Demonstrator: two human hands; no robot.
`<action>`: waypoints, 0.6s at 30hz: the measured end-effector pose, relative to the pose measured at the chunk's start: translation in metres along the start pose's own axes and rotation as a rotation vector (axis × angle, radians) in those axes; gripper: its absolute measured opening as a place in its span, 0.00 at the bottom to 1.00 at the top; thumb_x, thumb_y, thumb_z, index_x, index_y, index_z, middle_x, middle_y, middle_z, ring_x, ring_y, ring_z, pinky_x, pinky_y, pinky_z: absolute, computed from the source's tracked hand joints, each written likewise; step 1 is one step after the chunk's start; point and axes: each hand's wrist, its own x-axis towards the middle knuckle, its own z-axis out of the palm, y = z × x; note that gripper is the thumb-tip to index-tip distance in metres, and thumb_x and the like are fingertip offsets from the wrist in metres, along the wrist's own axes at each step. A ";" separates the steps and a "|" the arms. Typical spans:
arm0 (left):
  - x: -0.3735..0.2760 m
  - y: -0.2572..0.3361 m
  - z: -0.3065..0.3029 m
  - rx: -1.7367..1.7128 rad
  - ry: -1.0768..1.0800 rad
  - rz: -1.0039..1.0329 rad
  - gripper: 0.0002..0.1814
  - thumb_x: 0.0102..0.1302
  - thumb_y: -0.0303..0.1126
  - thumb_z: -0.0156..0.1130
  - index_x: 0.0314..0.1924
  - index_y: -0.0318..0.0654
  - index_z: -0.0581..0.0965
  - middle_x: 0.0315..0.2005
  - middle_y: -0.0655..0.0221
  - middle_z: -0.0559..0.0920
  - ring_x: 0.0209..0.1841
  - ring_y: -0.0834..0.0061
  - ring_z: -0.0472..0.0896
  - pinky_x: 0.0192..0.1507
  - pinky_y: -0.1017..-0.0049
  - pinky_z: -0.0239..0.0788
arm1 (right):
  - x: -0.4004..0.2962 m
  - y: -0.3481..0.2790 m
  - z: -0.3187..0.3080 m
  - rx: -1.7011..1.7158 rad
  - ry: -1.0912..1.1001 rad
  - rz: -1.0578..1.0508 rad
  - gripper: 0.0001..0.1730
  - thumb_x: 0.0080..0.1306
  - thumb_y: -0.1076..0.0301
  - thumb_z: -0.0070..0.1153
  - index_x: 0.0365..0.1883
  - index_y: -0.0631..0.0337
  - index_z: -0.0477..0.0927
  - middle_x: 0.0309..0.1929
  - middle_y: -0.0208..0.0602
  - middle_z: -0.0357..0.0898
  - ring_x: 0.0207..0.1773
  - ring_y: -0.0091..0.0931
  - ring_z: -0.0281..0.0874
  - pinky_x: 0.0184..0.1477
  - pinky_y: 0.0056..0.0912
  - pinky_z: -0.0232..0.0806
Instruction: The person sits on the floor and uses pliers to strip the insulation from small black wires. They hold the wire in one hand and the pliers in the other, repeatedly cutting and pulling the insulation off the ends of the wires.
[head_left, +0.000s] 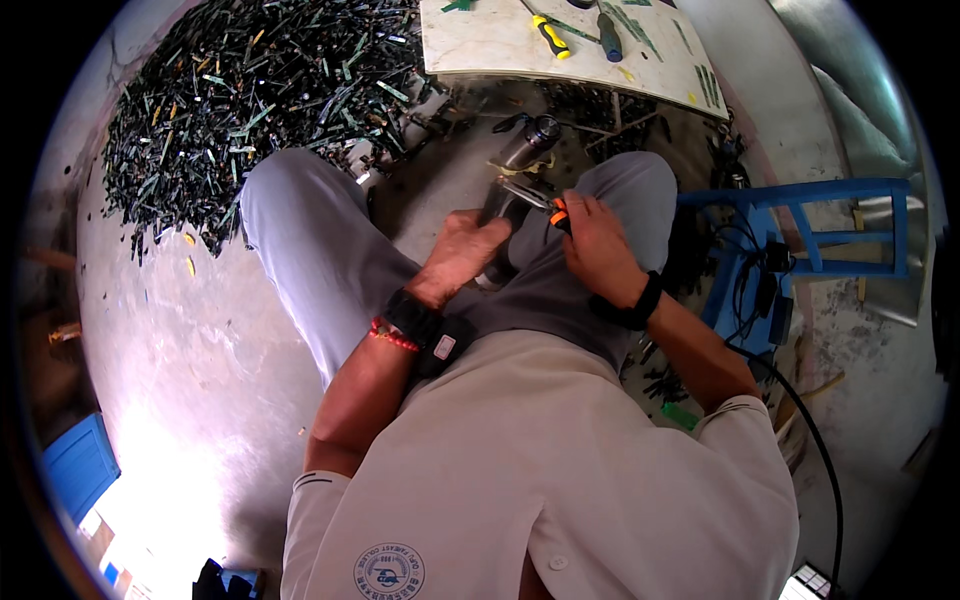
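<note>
My left hand (466, 246) is closed around a dark, narrow piece (495, 201), upright between my knees; its exact kind is unclear. In my right hand (598, 238) is a pair of pliers (529, 193) with orange and black handles. The metal jaws point left and meet or overlap the top end of the dark piece; I cannot tell whether they grip it. Just beyond my hands, a metal vacuum flask (531, 142) leans on the floor beside scraps of yellowish material.
A large heap of dark and green strips (262, 97) covers the floor at far left. Ahead, a pale board (480, 45) bears a yellow-black screwdriver (553, 39), a dark-handled screwdriver (609, 37) and several green strips. To my right, a blue chair (814, 191) carries tangled cables and adapters.
</note>
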 end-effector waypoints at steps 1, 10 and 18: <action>0.000 0.000 0.001 0.004 0.004 0.011 0.16 0.63 0.42 0.58 0.22 0.42 0.69 0.13 0.81 0.66 0.14 0.87 0.60 0.17 0.78 0.48 | 0.001 -0.001 0.001 -0.055 0.025 -0.002 0.28 0.56 0.76 0.54 0.56 0.68 0.67 0.45 0.48 0.73 0.49 0.43 0.70 0.52 0.44 0.63; -0.001 0.005 -0.002 0.110 0.038 -0.066 0.19 0.60 0.40 0.56 0.24 0.26 0.73 0.18 0.68 0.73 0.24 0.79 0.68 0.28 0.71 0.62 | 0.010 -0.002 0.010 -0.380 0.069 -0.046 0.28 0.57 0.76 0.51 0.59 0.69 0.66 0.43 0.41 0.73 0.48 0.36 0.71 0.53 0.40 0.61; 0.000 0.002 -0.001 0.159 0.070 -0.007 0.20 0.58 0.44 0.56 0.23 0.30 0.72 0.16 0.68 0.72 0.21 0.78 0.68 0.24 0.71 0.59 | 0.016 0.006 0.021 -0.374 0.011 -0.076 0.22 0.58 0.75 0.50 0.52 0.70 0.69 0.39 0.43 0.76 0.44 0.37 0.75 0.46 0.39 0.65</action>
